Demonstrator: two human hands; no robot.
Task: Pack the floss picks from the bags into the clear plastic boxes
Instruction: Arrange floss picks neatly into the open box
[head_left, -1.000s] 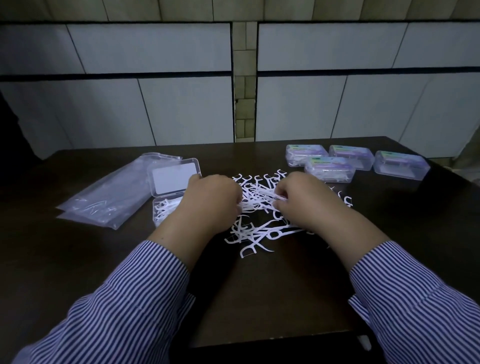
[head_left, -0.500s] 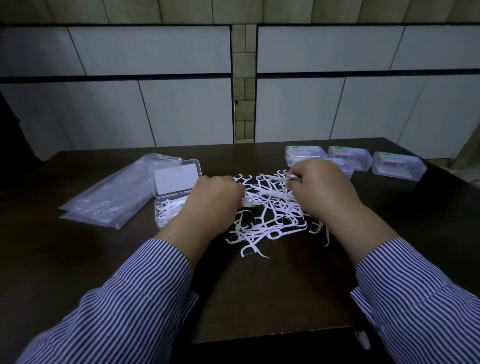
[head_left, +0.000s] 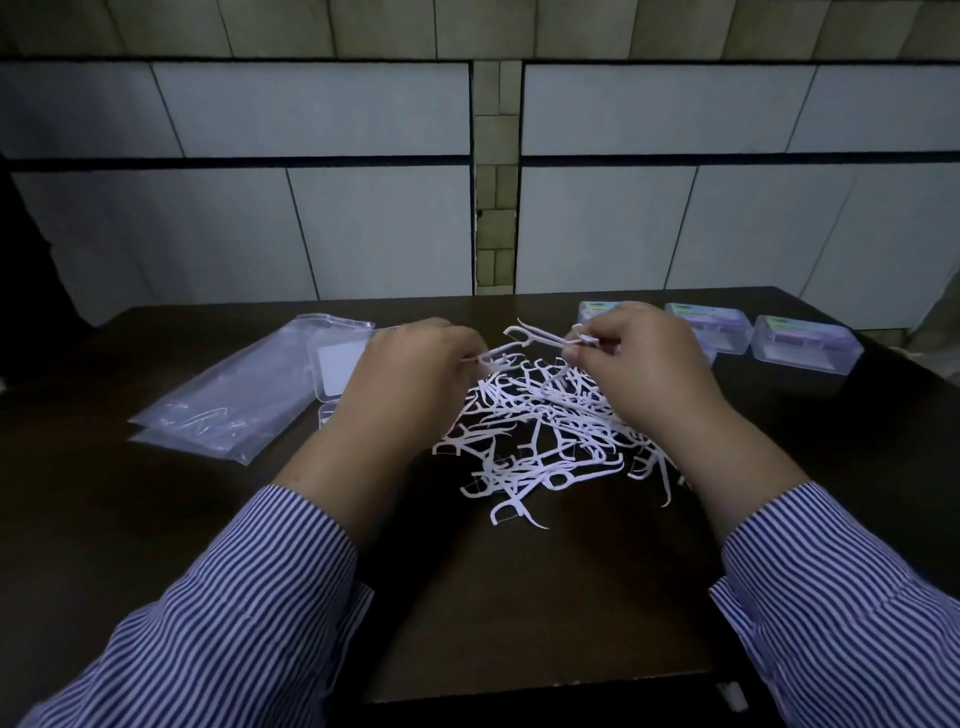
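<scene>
A loose pile of white floss picks (head_left: 540, 431) lies on the dark table (head_left: 519, 597) between my hands. My right hand (head_left: 639, 369) pinches a few floss picks (head_left: 535, 335) and holds them lifted above the pile's far side. My left hand (head_left: 410, 379) is curled, gripping picks whose ends stick out at its fingertips. An open clear plastic box (head_left: 337, 364) sits just left of my left hand, mostly hidden behind it.
Two flattened clear plastic bags (head_left: 239, 400) lie at the left. Several closed clear boxes (head_left: 805, 345) with coloured labels stand in a row at the back right. A tiled wall rises behind the table's far edge.
My right hand has risen from the pile toward the far side, lifting picks. My left hand has shifted over the open box, hiding most of it.
</scene>
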